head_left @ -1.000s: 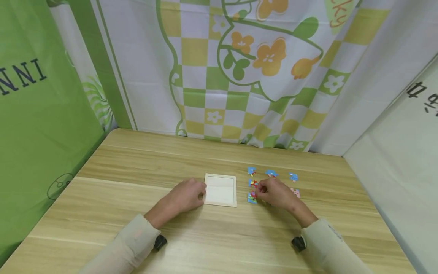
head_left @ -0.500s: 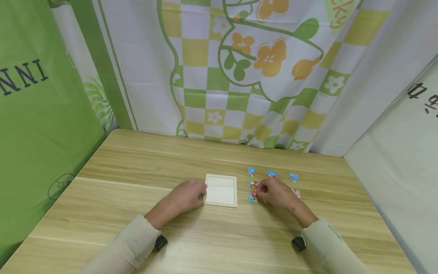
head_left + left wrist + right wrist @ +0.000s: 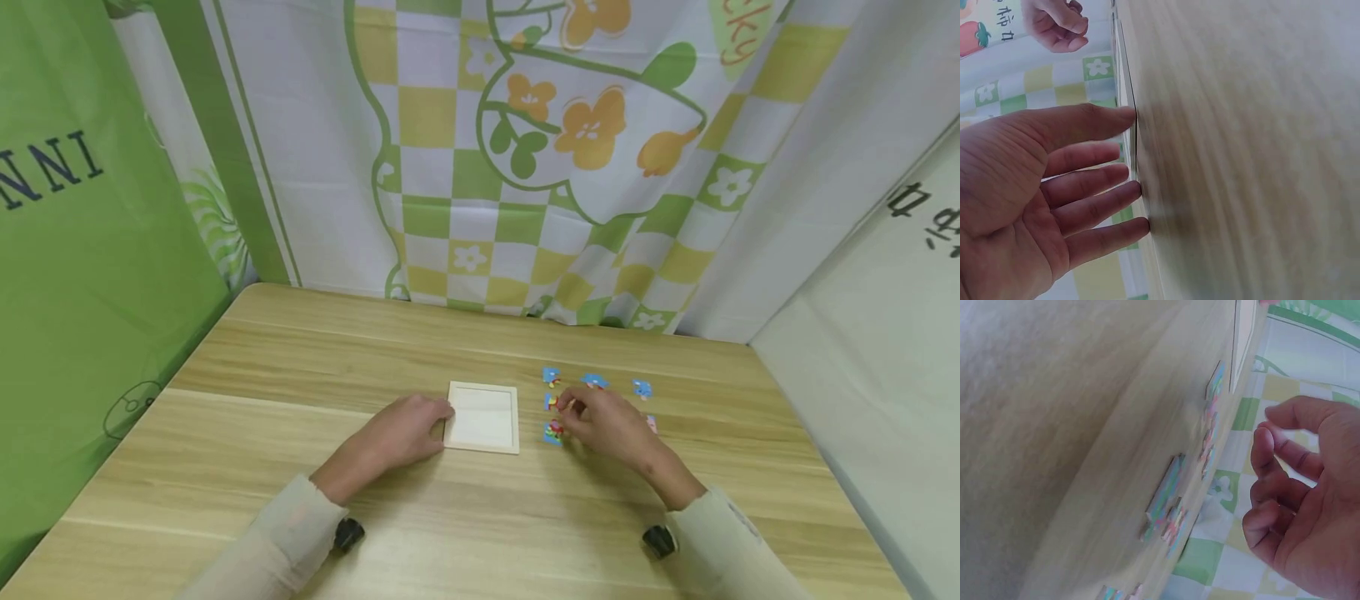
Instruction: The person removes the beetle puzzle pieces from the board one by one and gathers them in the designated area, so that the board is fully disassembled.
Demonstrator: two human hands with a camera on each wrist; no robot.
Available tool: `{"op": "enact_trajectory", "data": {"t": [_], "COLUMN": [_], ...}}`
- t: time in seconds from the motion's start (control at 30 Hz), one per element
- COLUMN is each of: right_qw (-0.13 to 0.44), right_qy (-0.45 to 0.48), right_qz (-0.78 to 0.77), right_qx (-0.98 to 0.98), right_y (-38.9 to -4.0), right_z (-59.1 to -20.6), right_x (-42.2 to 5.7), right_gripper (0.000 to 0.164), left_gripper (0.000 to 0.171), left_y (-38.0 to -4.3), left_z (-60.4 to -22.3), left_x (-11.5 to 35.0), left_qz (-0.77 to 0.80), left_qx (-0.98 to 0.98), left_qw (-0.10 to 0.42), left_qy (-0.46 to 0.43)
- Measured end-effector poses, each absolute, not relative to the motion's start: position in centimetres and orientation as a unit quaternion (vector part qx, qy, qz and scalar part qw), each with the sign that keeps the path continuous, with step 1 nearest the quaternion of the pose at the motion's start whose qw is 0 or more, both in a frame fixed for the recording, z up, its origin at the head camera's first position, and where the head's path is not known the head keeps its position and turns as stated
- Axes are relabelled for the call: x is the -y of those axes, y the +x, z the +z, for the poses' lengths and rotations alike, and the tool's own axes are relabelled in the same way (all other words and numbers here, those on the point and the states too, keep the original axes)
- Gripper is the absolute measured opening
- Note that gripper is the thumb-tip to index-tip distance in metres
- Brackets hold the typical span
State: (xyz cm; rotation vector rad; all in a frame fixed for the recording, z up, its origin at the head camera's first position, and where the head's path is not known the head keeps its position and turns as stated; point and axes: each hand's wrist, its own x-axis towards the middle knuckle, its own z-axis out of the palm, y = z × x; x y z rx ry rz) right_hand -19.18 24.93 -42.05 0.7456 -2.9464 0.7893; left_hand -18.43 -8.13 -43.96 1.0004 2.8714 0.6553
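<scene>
A square wooden puzzle frame with a pale bare inside lies flat on the table. My left hand is at its left side, thumb near the front corner; in the left wrist view the loosely straight fingers have their tips along the frame's edge. My right hand is over the jigsaw pieces to the frame's right. Its fingers are loosely bent with nothing between them. Closest to its fingertips are a blue, red and yellow piece and a blue, green and red piece. The hand hides some pieces.
Blue pieces form a back row: one at left, one in the middle, one at right. A pink piece shows beside the right hand. Behind the wooden table hangs a checked curtain.
My right index finger has reached slightly left and parted from the thumb, now overlapping the middle-left piece. My left hand stays at the frame, its thumb and fingers slightly further apart.
</scene>
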Motion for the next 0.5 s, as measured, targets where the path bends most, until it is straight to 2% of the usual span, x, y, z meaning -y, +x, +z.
{"op": "enact_trajectory", "data": {"t": [0.13, 0.2, 0.33, 0.5], "right_qw": [0.028, 0.035, 0.04, 0.048], "right_qy": [0.28, 0.295, 0.314, 0.344], "right_qz": [0.243, 0.233, 0.212, 0.188], "right_qx": [0.928, 0.926, 0.925, 0.918], "right_y": [-18.9, -18.7, -18.4, -18.5], "right_z": [-41.9, -41.8, -41.5, -41.4], "right_x": [-24.6, -24.5, -24.2, -23.3], "right_gripper": [0.033, 0.049, 0.068, 0.077], "left_gripper": [0.052, 0.059, 0.062, 0.067], "left_y": [-18.3, -18.4, -18.7, -19.1], "left_z": [-43.6, -43.4, -43.0, -42.9], "left_x": [8.5, 8.7, 9.1, 9.7], "left_qz": [0.208, 0.204, 0.21, 0.219], "left_qx": [-0.926, -0.926, -0.92, -0.901], "left_qw": [0.017, 0.016, 0.002, -0.023], "left_qy": [0.316, 0.318, 0.331, 0.375]}}
